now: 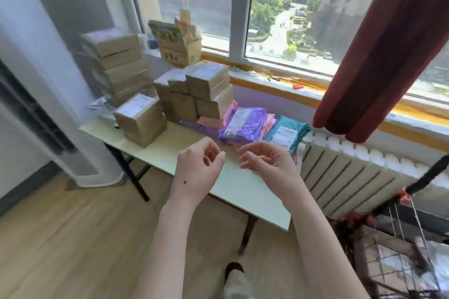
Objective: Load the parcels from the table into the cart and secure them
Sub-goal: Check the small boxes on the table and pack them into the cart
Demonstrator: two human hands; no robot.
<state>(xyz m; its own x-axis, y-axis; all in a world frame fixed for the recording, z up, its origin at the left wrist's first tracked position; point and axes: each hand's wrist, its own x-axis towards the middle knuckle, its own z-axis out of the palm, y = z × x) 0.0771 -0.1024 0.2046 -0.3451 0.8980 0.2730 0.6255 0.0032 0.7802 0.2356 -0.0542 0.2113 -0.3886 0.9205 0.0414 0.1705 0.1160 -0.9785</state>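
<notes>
Right now both hands hover above the near part of the surface, holding nothing: my left hand and my right hand each have loosely curled fingers.

The parcels all lie further back. A small cardboard box sits nearest on the left, a tall stack of boxes rises behind it, and a lower pile of boxes stands in the middle. Just beyond my fingers lie the soft bags, a purple bag and a teal bag, with pink ones between and under them. The wire cart waits low on my right, blurred.

I judge the boxes stiff and fairly light, best clasped on two opposite sides, top ones first so the piles don't topple. The bags look slick and floppy. I would scoop from underneath or pinch a thick edge, as they could slide apart.
</notes>
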